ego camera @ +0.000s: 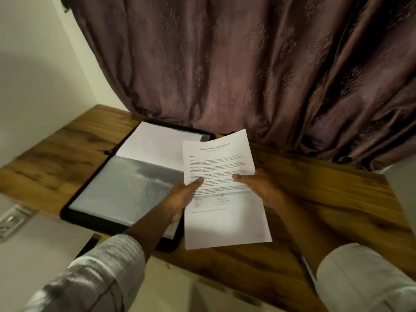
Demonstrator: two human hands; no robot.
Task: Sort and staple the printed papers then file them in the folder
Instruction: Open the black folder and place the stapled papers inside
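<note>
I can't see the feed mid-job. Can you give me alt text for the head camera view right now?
The left hand and right hand pinch printed papers by their side edges, thumbs on top, above a wooden desk. Left of them an open black folder lies on the desk, a white sheet on its far half; a purple curtain hangs behind.

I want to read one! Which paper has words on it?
The held paper, pinched by the left hand and right hand, shows printed lines; the other sheet, lying on the open folder, looks blank.
</note>
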